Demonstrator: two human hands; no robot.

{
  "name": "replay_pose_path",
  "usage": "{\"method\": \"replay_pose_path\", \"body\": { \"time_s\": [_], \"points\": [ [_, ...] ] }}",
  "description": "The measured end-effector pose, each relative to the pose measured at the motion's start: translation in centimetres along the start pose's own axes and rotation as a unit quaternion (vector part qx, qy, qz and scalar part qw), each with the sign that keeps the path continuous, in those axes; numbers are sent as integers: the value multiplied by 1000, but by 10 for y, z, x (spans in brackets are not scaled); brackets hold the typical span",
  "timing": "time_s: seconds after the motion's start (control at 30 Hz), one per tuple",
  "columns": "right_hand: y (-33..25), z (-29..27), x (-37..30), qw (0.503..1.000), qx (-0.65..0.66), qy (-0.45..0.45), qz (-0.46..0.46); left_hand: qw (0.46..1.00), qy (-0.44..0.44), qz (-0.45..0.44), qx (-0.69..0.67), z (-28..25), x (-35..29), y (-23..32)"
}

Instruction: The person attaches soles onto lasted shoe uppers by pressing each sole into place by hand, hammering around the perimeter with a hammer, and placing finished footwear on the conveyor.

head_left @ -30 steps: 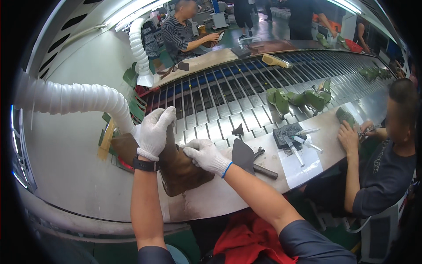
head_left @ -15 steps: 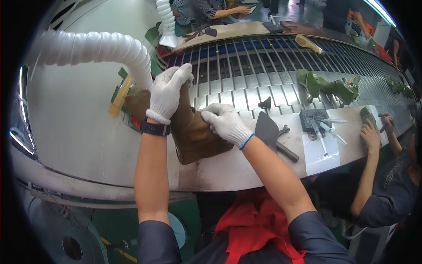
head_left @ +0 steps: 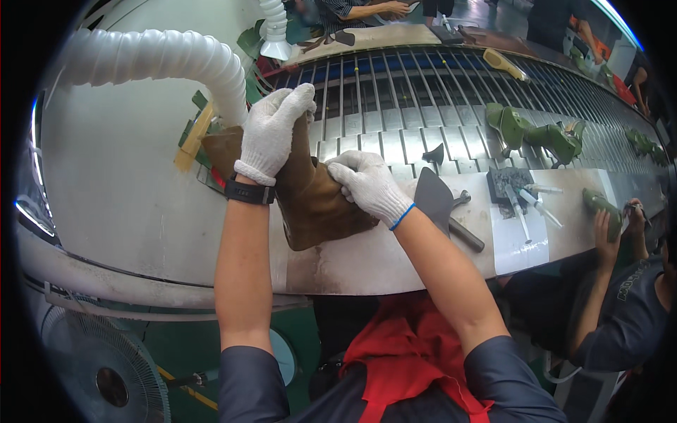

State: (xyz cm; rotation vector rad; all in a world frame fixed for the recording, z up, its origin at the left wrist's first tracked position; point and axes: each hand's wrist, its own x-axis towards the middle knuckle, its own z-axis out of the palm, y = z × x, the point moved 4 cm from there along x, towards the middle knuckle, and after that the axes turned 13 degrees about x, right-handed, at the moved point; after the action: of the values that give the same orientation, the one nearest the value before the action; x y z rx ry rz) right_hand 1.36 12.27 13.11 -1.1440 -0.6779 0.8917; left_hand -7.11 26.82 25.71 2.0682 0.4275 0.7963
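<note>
A brown leather boot upper (head_left: pixel 321 211) is held up over the near edge of the work table. My left hand (head_left: pixel 273 134), in a white knit glove, is closed around its upper part, the thumb pointing up. Lower on the right side, my right hand (head_left: pixel 370 185), gloved too, pinches the upper's edge between thumb and fingers. Some of the fingertips are hidden behind the leather. Just right of that hand lie a dark grey flat piece with a pointed top (head_left: pixel 432 197) and a hammer (head_left: pixel 467 235).
A white flexible duct (head_left: pixel 162 63) arches in from the left above a yellow brush (head_left: pixel 194 141). Beyond the table runs a metal roller conveyor (head_left: pixel 395 92) carrying green shoe lasts (head_left: pixel 553 141). Syringes (head_left: pixel 518 215) rest by a black block. At right, a co-worker's hands (head_left: pixel 608 236) hold a green last.
The view has shifted slightly, so the table sits a little higher in the picture. Both my hands keep their grip on the boot upper. The co-worker's green last has tilted.
</note>
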Motion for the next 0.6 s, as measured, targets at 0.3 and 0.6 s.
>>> {"method": "replay_pose_path", "body": {
  "time_s": [0.3,0.6],
  "points": [
    [12,1,1,992,115,47,26,1000,13,1,-26,-21,-11,0],
    [-33,33,-55,934,-126,112,-315,996,41,75,8,-64,-70,7]
  ]
}}
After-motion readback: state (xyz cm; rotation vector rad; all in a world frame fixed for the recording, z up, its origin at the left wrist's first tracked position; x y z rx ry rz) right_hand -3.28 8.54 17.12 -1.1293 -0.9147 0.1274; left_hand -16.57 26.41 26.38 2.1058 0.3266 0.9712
